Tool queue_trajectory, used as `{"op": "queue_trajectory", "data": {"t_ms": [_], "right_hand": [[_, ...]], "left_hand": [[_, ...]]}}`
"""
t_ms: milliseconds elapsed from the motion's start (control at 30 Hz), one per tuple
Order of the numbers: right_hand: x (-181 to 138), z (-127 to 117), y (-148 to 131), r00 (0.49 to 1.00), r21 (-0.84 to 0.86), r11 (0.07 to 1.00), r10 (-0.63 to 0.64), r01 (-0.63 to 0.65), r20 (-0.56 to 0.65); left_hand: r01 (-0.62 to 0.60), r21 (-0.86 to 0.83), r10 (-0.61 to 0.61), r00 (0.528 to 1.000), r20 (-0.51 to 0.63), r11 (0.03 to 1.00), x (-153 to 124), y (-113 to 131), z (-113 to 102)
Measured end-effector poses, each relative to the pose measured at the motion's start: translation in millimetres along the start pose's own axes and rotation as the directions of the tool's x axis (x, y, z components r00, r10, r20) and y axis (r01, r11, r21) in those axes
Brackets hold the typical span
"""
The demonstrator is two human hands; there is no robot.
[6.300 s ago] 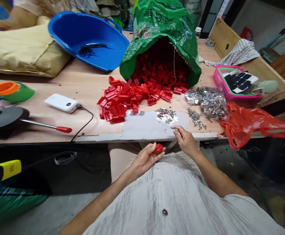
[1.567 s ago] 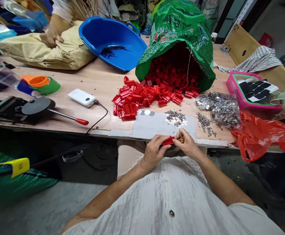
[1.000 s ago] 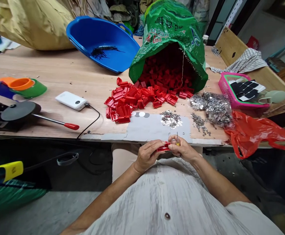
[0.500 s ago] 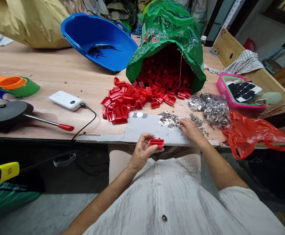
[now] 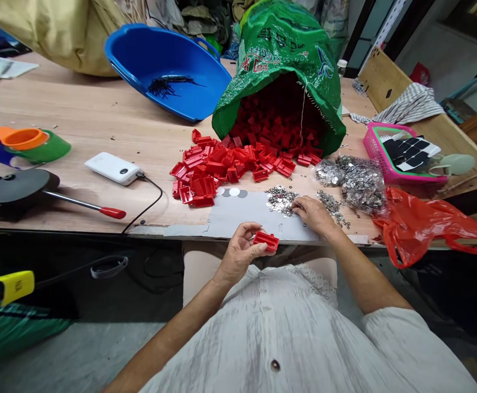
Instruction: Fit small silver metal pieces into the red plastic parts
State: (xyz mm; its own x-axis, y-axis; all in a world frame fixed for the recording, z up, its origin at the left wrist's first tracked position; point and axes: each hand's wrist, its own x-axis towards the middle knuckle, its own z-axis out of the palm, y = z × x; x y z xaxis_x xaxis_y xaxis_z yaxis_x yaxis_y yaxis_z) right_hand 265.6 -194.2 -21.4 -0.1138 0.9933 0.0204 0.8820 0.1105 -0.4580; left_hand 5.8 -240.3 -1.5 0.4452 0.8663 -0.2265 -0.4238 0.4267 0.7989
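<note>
My left hand (image 5: 240, 252) pinches a small red plastic housing (image 5: 266, 241) between thumb and fingers, just over the table's front edge; its hollow side faces up. At the right rim of a pile of small shiny metal pieces (image 5: 280, 202), my right hand (image 5: 311, 213) has its thumb and fingertips pressed together. Whatever lies between those fingertips is too small to make out. The pile rests on a grey sheet (image 5: 246, 218). Beyond it, many more red housings (image 5: 211, 166) spill from the mouth of a green woven sack (image 5: 291, 43).
Bags of metal pieces (image 5: 359, 183), a red plastic bag (image 5: 422, 224) and a pink basket (image 5: 380, 155) stand right. Left are a white power bank (image 5: 113, 168) with a cable, a red-handled lever tool (image 5: 74, 202) and a blue basin (image 5: 172, 49).
My right hand has shifted slightly left along the metal pile, its fingertips now closer together. The red housing in my left hand has tilted and moved a little right.
</note>
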Motion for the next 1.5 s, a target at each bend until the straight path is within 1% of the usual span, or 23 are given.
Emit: {"op": "queue_trajectory", "data": {"t_ms": [167, 333, 400, 467, 567, 633, 733, 800, 867, 933, 1033, 1100, 1167, 1233, 1300, 1400, 1500], "right_hand": [[1, 7, -5, 0.999, 0.017, 0.999, 0.036, -0.035, -0.027], [-1, 6, -5, 0.998, 0.051, 0.998, 0.034, -0.032, -0.054], [-4, 4, -7, 0.995, 0.102, 0.994, 0.049, -0.041, -0.082], [-9, 1, -9, 0.993, 0.192, 0.98, 0.066, -0.046, -0.096], [-16, -4, -17, 0.991, 0.336, 0.942, 0.056, -0.013, -0.118], [-21, -6, -27, 0.991, 0.405, 0.913, 0.005, 0.049, -0.133], [-30, -9, -48, 0.983, 0.461, 0.872, -0.112, 0.167, -0.144], [-36, -10, -63, 0.977, 0.457, 0.867, -0.143, 0.201, -0.158], [-41, -9, -74, 0.967, 0.414, 0.88, -0.166, 0.233, -0.191], [-43, -7, -80, 0.938, 0.353, 0.878, -0.247, 0.323, -0.244], [-43, -3, -81, 0.858, 0.259, 0.832, -0.409, 0.49, -0.311], [-43, 0, -78, 0.817, 0.216, 0.802, -0.482, 0.557, -0.316], [-43, 2, -76, 0.803, 0.212, 0.783, -0.522, 0.585, -0.288], [-44, 1, -76, 0.806, 0.242, 0.773, -0.528, 0.586, -0.267], [-44, -1, -77, 0.822, 0.293, 0.77, -0.505, 0.567, -0.262], [-46, -3, -78, 0.875, 0.391, 0.783, -0.433, 0.484, -0.216], [-48, -4, -74, 0.936, 0.457, 0.818, -0.31, 0.351, -0.164]], "left_hand": [[0.005, 0.002, -0.005, 1.0, -0.007, 1.0, 0, 0, -1], [0.012, -0.024, -0.013, 0.999, -0.038, 1.0, 1, -1, -1], [0.018, -0.04, -0.021, 0.998, -0.066, 0.999, 4, -1, -2], [0.021, -0.062, -0.027, 0.996, -0.088, 0.998, 7, -1, -2], [0.012, -0.087, -0.021, 0.994, -0.104, 0.996, 11, 0, -1], [-0.002, -0.093, -0.008, 0.995, -0.1, 0.996, 13, 0, 0], [-0.034, -0.09, 0.026, 0.996, -0.089, 0.995, 16, 0, 2], [-0.054, -0.078, 0.047, 0.995, -0.089, 0.995, 17, -1, 2], [-0.066, -0.059, 0.061, 0.994, -0.086, 0.996, 18, -3, 2], [-0.084, -0.037, 0.081, 0.994, -0.075, 0.996, 19, -5, 1], [-0.123, 0.005, 0.123, 0.991, -0.054, 0.992, 19, -6, 1], [-0.14, 0.036, 0.141, 0.989, -0.05, 0.99, 19, -6, 1], [-0.145, 0.057, 0.148, 0.988, -0.049, 0.988, 18, -5, 1], [-0.147, 0.066, 0.15, 0.988, -0.04, 0.987, 18, -4, 1], [-0.148, 0.072, 0.15, 0.988, -0.022, 0.986, 18, -3, 1], [-0.148, 0.092, 0.149, 0.989, -0.004, 0.985, 18, -3, 0], [-0.144, 0.099, 0.145, 0.989, 0.001, 0.985, 17, -5, -3]]}}
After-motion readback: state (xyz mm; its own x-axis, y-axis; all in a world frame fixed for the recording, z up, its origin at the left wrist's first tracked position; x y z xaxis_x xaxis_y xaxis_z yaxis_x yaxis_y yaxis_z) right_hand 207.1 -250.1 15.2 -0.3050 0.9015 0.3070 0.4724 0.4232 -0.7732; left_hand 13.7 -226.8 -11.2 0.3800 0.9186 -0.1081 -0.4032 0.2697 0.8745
